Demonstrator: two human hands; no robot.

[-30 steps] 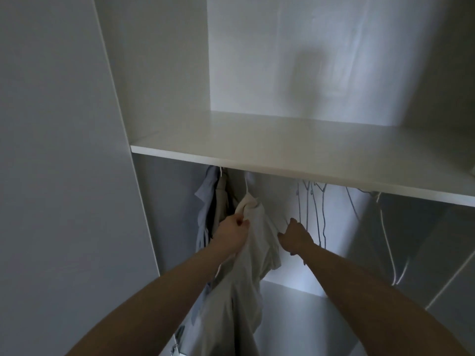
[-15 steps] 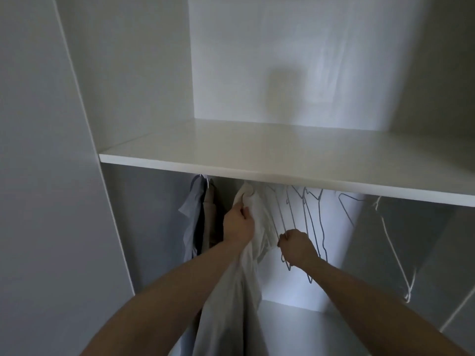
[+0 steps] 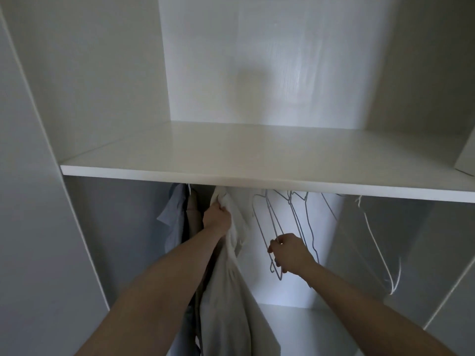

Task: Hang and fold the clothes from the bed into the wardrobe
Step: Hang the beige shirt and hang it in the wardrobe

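I am looking into a white wardrobe. A white shirt (image 3: 231,299) hangs under the shelf (image 3: 257,176), its top hidden by the shelf edge. My left hand (image 3: 216,216) grips the shirt near its collar, high up under the shelf. To the right, my right hand (image 3: 289,254) holds the lower part of a grey wire hanger (image 3: 272,237). The rail itself is hidden behind the shelf.
A blue shirt (image 3: 172,219) and a brownish garment (image 3: 193,217) hang left of the white shirt. More grey wire hangers (image 3: 302,222) and a white hanger (image 3: 377,242) hang to the right. The wardrobe's left wall (image 3: 102,240) stands close by.
My left hand has raised the white shirt's collar up toward the shelf. My right hand has moved right from the shirt and taken hold of a wire hanger.
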